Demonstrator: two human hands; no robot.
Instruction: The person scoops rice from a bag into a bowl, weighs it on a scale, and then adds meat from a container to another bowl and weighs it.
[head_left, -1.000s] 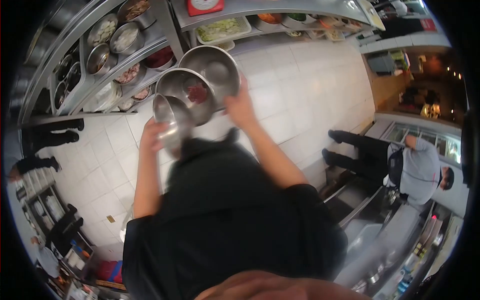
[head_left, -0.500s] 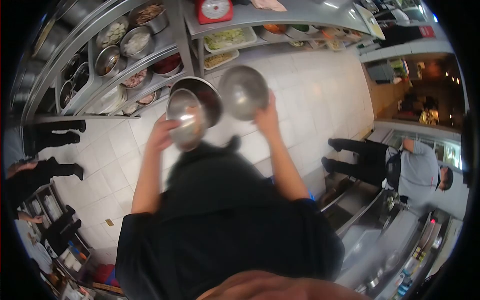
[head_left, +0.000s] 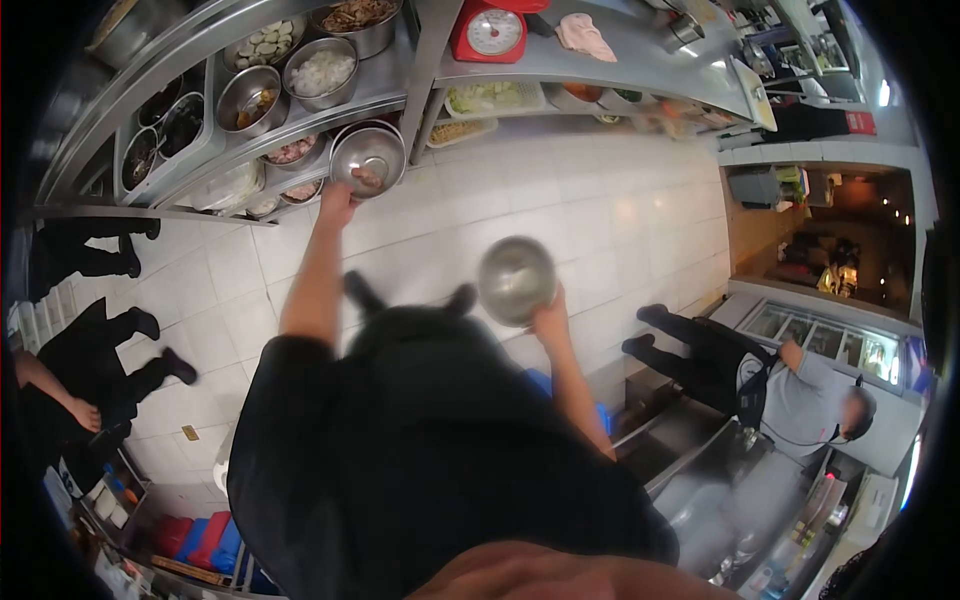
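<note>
At the shelf's edge, my left hand grips a round steel bowl by its near rim. The rim of another bowl shows just behind it, and a small pinkish patch is visible inside. Lower and further right, out over the floor, my right hand has its fingers closed on the rim of a second steel bowl. That bowl's inside faces up, with only a bright reflection in it. The fingers behind both rims are partly hidden.
Steel shelving at upper left carries several bowls of food, including a bowl of chopped white pieces. A red scale and a pink cloth lie on the counter. A co-worker stands at right; other people stand at left.
My left hand has carried its bowl up to the shelf's edge. My right hand has lowered the other bowl toward my body, and the two bowls are further apart. My view has shifted.
</note>
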